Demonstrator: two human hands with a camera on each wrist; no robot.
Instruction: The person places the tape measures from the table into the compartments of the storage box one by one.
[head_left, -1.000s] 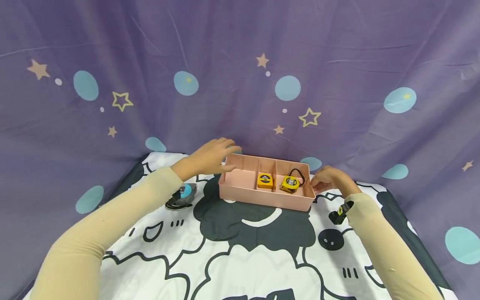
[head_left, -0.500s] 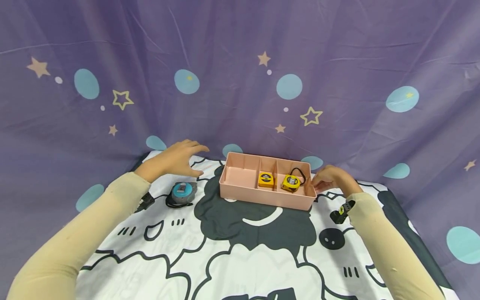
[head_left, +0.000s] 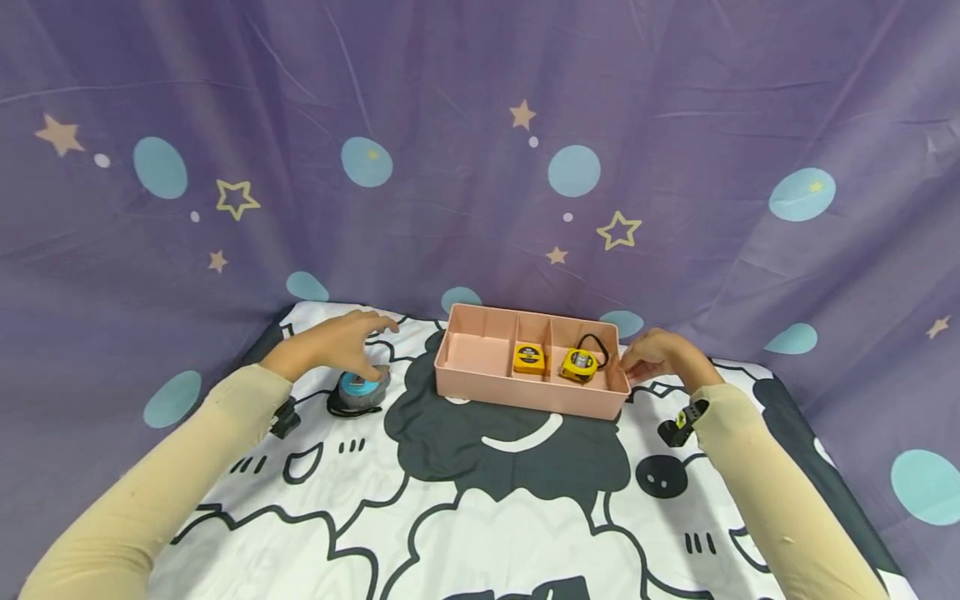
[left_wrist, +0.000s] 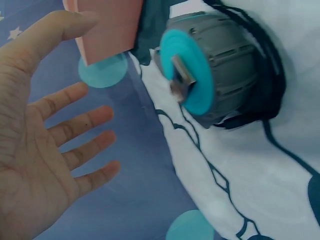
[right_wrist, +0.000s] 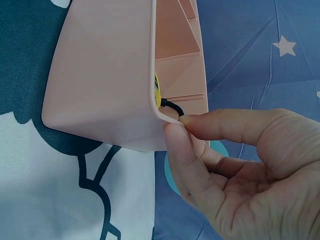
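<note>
A grey tape measure with a turquoise face (head_left: 372,388) and a black strap lies on the cloth, left of the pink divided box (head_left: 525,396). Over it hovers my left hand (head_left: 337,342), fingers spread and apart from it; the left wrist view shows the gap between the palm and the tape measure (left_wrist: 215,70). My right hand (head_left: 654,357) pinches the rim of the box's right end between thumb and finger, plain in the right wrist view. One yellow tape measure (head_left: 529,359) sits in the middle compartment. Another yellow tape measure (head_left: 580,365), with a black strap, sits in the right compartment.
A white cloth with black cartoon drawings (head_left: 450,533) covers the table. Behind it hangs a purple curtain (head_left: 465,225) with stars and blue dots, close to the box's back side. Each wrist wears a small black camera.
My left hand has moved left from the box's left end, then lowered over the grey tape measure. My right hand keeps its pinch on the box, and the box stays in place.
</note>
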